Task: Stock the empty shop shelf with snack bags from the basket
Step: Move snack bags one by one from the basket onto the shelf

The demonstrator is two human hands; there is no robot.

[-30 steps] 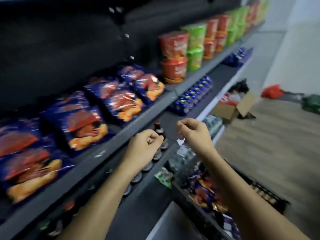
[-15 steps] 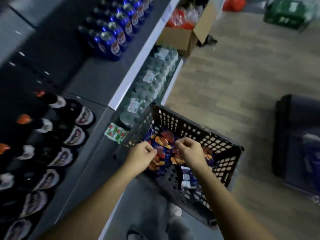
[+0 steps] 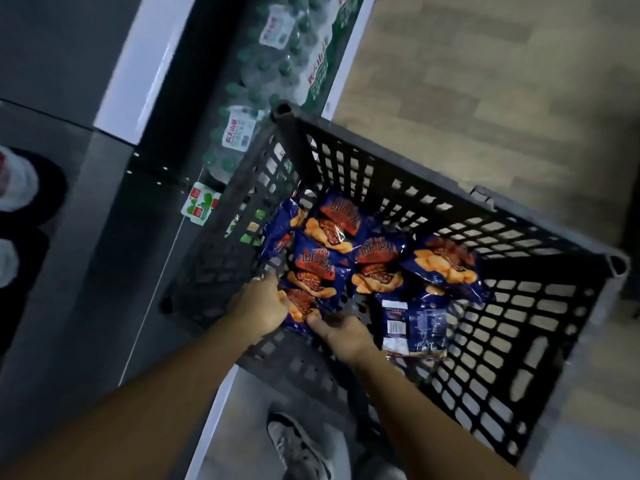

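Left hand (image 3: 263, 306): inside the basket, fingers curled round the left edge of the held bag (image 3: 303, 301).
Right hand (image 3: 344, 330): thumb laid on the same bag's near corner, fingers curled beneath it (their tips are hidden).
Held bag: blue with orange chips printed on it, low in the near-left part of the basket, touching the bags beyond it.
Other snack bags (image 3: 377, 268): the same blue packs, faces up, overlapping one another on the basket floor.
Face-down bag (image 3: 412, 327): just right of the right hand, barcode showing.
Basket (image 3: 450, 209): black plastic lattice, its left wall close against the shelving.
Water bottles (image 3: 273, 60): shrink-wrapped packs with green caps, beyond the basket's far-left corner.
Lower shelf (image 3: 86, 254): grey, left of the basket.
Floor (image 3: 485, 81): wood-patterned, right of the shelving.
Shoe (image 3: 298, 448): grey, between the forearms at the bottom edge.
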